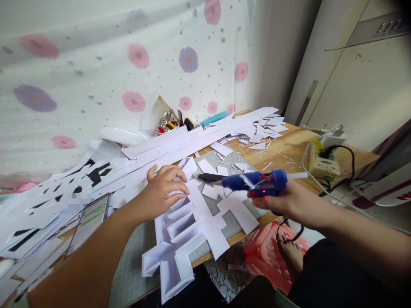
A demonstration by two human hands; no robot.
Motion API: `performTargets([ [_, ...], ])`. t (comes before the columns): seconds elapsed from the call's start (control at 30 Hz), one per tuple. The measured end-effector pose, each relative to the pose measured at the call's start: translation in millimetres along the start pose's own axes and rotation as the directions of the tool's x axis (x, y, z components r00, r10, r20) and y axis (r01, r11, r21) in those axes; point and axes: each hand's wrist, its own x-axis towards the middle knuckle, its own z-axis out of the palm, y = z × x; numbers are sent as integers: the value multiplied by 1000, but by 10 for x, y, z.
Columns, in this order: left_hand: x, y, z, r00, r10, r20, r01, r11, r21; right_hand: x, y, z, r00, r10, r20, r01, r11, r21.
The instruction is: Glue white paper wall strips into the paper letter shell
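My right hand (284, 199) is closed around the handle of a blue hot glue gun (245, 182), whose small red light is lit. White glue stick pokes out of the gun's back, and its nozzle points left. My left hand (165, 186) has bent fingers spread apart, over or against the far part of a white board structure (183, 224); whether the fingertips touch it I cannot tell. Upright strips form open, walled cells in this structure. Beside it lies a flat white cut-out (213, 231) with notched edges. A black pen-like tool (210, 177) rests behind the nozzle.
Under the work is a grey-green cutting mat (128, 261). Long white strips (205, 137) and scraps (263, 130) cover the back of the wooden table. A phone (90, 220) lies left, a power strip (324, 164) right. A red basket (266, 248) stands below the table edge.
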Motion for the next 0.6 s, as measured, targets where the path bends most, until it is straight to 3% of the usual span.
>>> performTargets([
  [0.1, -72, 20, 43, 994, -20, -105, 20, 1000, -1, 8, 99, 133, 991, -36, 131, 46, 996, -72],
  [0.27, -142, 53, 101, 975, -87, -206, 93, 995, 20, 60, 193, 251, 985, -60, 163, 90, 979, -184],
  [0.43, -366, 2, -157, 918, -169, -359, 222, 969, 110, 110, 158, 218, 983, -93, 157, 130, 961, -244],
  [0.5, -572, -77, -353, 850, -246, -466, 333, 936, 114, 119, 165, 184, 989, -96, 117, 125, 954, -274],
  [0.57, -832, -166, -529, 718, -399, -571, 511, 858, 43, 125, 192, 148, 994, -88, 67, 103, 954, -280],
  [0.6, -968, -208, -590, 622, -491, -610, 612, 791, -13, 129, 207, 133, 996, -83, 40, 91, 959, -269],
])
